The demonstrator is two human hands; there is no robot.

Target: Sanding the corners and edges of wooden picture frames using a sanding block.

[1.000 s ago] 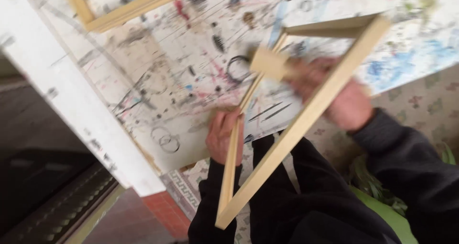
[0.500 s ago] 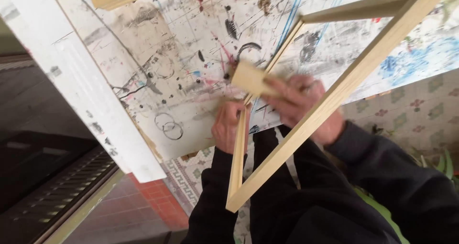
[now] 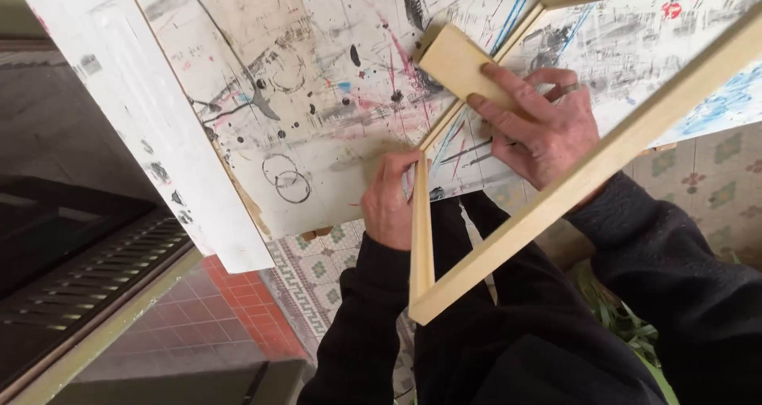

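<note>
Right hand (image 3: 540,127) on smooth wooden block (image 3: 459,65)

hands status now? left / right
Left hand: closed around the wooden frame at its side bar.
Right hand: fingers flat on the wooden block, pressing it against the frame.

Wooden frame (image 3: 603,155): pale, unfinished slats joined at corners, lying tilted across paint-spattered surface (image 3: 317,119), near corner overhanging its edge above dark-clad lap. Small wooden block (image 3: 460,65): pale, rectangular, pressed flat against frame's thin inner slat, upper end angled toward top left.
</note>
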